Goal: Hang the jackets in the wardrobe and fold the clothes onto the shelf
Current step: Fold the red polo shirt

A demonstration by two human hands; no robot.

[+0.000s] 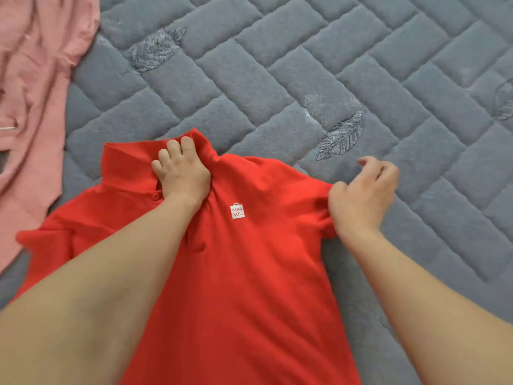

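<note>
The red polo shirt point(249, 259) lies front-up on the grey quilted bed cover point(305, 65). The left hand point(181, 170) grips its collar with curled fingers; the right hand point(361, 195) pinches the shoulder edge. A pink garment point(36, 79) lies beyond the shirt's left sleeve. Bare cover spreads above and right of the shirt.
</note>
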